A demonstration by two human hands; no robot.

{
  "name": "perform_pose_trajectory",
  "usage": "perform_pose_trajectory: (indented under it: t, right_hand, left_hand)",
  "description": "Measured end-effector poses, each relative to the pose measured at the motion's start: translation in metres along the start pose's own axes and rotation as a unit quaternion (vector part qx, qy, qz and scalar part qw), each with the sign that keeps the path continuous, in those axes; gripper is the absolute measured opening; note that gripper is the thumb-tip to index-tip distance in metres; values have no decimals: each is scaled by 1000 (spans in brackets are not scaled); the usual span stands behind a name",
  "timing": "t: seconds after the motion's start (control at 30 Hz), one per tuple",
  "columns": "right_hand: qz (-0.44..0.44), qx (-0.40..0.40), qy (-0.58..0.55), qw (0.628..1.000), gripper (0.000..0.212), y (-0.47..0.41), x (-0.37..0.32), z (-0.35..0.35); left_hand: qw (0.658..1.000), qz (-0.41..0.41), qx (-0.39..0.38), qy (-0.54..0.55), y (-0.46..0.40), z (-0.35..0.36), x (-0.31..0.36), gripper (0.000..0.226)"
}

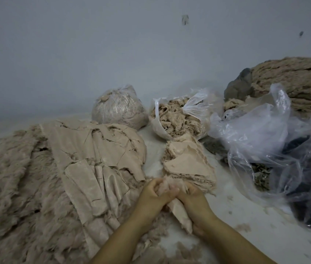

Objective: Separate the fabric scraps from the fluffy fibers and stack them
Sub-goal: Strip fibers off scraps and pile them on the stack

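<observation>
Fingers of the left hand and right hand curl tight around one beige scrap, fluffy fibers at its top. Just beyond lies the scrap stack; left of it, the fur pile; behind it, an open fiber bag.

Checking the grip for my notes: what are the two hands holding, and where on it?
Both hold one beige fabric scrap: left hand grips its fluffy upper end, right hand grips beside it; the lower end hangs free.
</observation>
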State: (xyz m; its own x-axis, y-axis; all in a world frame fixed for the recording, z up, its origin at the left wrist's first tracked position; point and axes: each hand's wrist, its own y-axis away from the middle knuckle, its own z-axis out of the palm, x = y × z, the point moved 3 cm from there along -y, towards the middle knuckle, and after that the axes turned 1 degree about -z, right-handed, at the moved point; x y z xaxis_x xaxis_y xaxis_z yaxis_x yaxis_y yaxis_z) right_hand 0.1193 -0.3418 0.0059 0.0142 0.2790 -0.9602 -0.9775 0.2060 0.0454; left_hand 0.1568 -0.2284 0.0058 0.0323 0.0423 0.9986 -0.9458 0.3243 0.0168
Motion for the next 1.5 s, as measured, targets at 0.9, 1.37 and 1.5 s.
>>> perform_pose_trajectory:
  t: [0.9, 1.37, 1.5]
  right_hand:
    - [-43, 11, 46, 998, 16, 4, -9, -1]
    - [-42, -45, 64, 996, 13, 4, -3, 1]
    - [-43, -37, 63, 996, 17, 1, -5, -6]
  left_hand:
    - [975, -60, 125, 175, 2, -19, 0, 23]
    - [974, -18, 185, 132, -2, -16, -1, 31]
    - [972, -44, 164, 164, -2, -26, 1, 38]
